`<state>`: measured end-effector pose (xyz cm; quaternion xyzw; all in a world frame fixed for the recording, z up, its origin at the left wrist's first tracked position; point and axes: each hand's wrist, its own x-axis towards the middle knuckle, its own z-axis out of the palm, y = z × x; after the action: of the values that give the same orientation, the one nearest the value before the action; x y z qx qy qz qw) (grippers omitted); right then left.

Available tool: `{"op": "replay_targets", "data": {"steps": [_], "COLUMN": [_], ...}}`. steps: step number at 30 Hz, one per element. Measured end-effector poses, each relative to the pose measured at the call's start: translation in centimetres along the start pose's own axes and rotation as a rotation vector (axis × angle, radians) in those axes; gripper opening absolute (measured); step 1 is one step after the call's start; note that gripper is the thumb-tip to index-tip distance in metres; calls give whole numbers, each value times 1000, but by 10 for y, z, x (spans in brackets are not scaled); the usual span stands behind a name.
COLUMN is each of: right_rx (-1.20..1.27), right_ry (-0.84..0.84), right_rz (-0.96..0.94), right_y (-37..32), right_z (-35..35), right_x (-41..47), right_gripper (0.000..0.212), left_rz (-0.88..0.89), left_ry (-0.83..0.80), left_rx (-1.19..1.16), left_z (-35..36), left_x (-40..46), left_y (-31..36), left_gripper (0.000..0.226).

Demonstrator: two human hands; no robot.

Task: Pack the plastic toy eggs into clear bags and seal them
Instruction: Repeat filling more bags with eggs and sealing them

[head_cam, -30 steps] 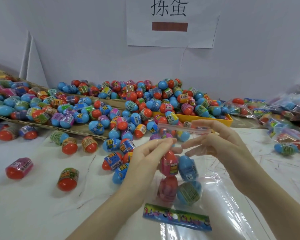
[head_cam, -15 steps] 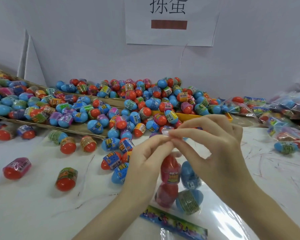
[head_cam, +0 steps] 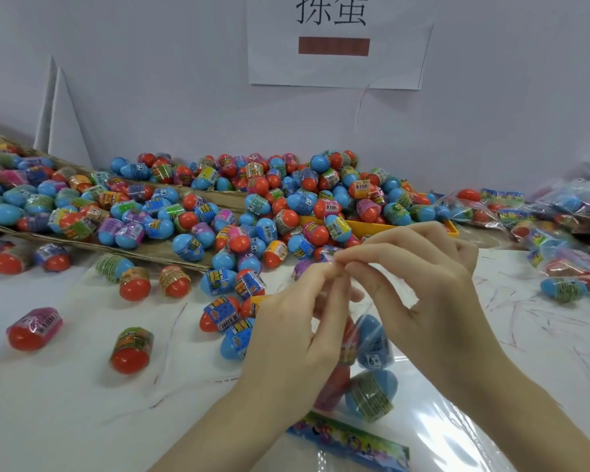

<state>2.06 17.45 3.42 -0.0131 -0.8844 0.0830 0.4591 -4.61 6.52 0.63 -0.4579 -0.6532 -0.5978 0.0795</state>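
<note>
- Above the surface, both hands pinch the bag top: left hand, right hand, each grip clamped on plastic.
- Eggs hang inside, directly below, the sealing edge running left-right between them.

A clear bag is held upright above the white table, its top edge pinched together. Four shrink-wrapped toy eggs are seen inside it: two blue on the right, two red on the left, partly hidden. A large heap of blue and red eggs is spread behind it.
</note>
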Motion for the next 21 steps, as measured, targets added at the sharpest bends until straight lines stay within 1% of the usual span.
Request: {"op": "replay_targets", "data": {"steps": [2, 4, 8, 13, 17, 21], "right_rx": [-34, -73, -150, -302, -398, -478], "right_ry": [15, 30, 32, 29, 26, 39], "right_rz": [-38, -95, -182, -291, -356, -358], "right_y": [1, 1, 1, 2, 2, 1], "right_z": [0, 0, -3, -7, -7, -5], "right_x": [0, 0, 0, 2, 4, 6], "right_gripper": [23, 23, 21, 22, 18, 19], "left_rz": [39, 44, 92, 134, 167, 185], "left_ry": [-1, 15, 77, 112, 129, 127], "left_rx": [44, 58, 145, 284, 297, 305], "left_z": [0, 0, -2, -3, -5, -5], "left_x": [0, 0, 1, 3, 3, 3], "left_y": [0, 0, 1, 0, -1, -1], "left_gripper": [16, 23, 31, 33, 34, 32]}}
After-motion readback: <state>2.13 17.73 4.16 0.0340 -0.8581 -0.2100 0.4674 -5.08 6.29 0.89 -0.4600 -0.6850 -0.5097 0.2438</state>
